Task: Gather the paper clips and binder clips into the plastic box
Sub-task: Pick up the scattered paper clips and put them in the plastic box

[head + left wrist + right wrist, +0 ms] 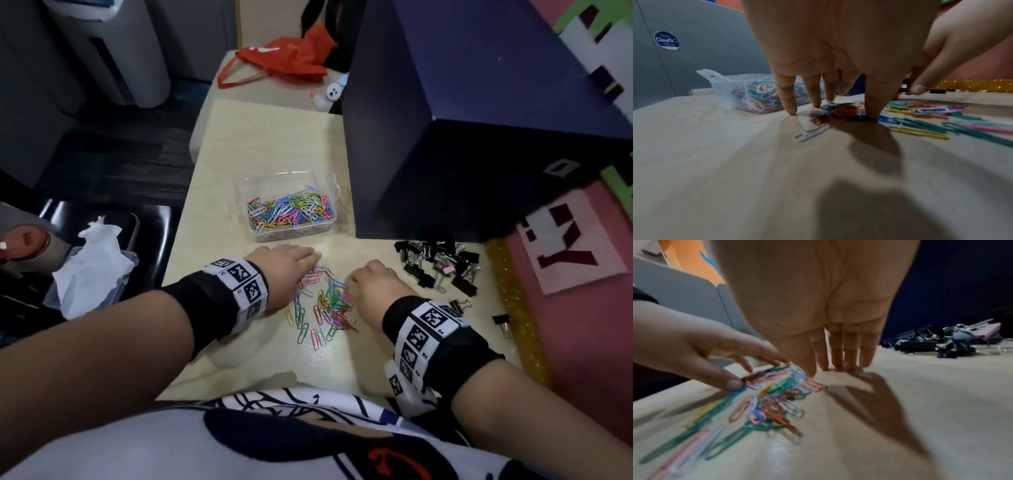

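On the desk (239, 144) a loose heap of coloured paper clips (323, 305) lies between the two hands. The left hand (286, 274) is at the left side of the heap, its fingers (789, 104) straight and spread, the tips touching the desk and the clips; this grip is wide and holds nothing. The right hand (375, 287) is at the right side, fingers (838, 356) straight and close together, tips down on the desk beside the clips, also holding nothing. The plastic box (289, 205), partly filled with clips, stands just behind the heap. The black binder clips (436, 265) lie to the right, near the right hand.
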Available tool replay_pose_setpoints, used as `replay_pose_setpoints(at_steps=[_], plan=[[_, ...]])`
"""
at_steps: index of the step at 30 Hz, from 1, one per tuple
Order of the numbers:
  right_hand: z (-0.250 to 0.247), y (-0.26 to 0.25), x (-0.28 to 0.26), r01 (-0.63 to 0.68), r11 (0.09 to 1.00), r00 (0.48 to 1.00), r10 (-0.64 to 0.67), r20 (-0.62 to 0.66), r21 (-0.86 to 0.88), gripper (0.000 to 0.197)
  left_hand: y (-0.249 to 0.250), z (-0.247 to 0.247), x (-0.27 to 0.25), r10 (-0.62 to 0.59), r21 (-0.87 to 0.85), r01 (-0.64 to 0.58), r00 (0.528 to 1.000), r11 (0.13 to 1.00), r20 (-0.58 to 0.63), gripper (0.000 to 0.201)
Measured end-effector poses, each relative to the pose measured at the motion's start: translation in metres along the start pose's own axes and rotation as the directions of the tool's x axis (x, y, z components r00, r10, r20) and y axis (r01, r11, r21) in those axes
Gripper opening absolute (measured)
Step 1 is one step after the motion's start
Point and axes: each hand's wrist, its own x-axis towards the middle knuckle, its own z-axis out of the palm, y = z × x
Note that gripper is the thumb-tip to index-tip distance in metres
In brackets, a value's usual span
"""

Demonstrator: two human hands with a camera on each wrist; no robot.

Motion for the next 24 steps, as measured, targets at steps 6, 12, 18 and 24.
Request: replay_pose_setpoints(at_steps=[6, 12, 18, 24], plan=[[0.009, -0.012, -0.017, -0.073, 0.997, 0.990, 0.070, 0.119, 0.017, 0.075, -0.003, -0.004, -0.002, 0.001, 0.020, 0.000, 0.999, 1.000, -0.048, 0.045], [0.017, -0.030, -0.011, 0.080, 0.985, 0.996, -0.084, 0.016, 0.150, 0.068, -0.004, 0.001, -0.015, -0.030, 0.006, 0.029, 0.998, 1.000, 0.059, 0.063], [0.017, -0.036, 0.002, 0.146, 0.975, 0.989, -0.137, -0.063, 0.170, 0.024, -0.008, 0.009, -0.018, -0.135, -0.079, 0.135, 0.991, 0.988, 0.007, 0.029], [0.011, -0.033, 0.014, 0.123, 0.987, 0.991, -0.116, -0.067, 0.104, 0.028, -0.010, 0.009, -0.018, -0.155, -0.044, 0.156, 0.988, 0.987, 0.014, 0.016]])
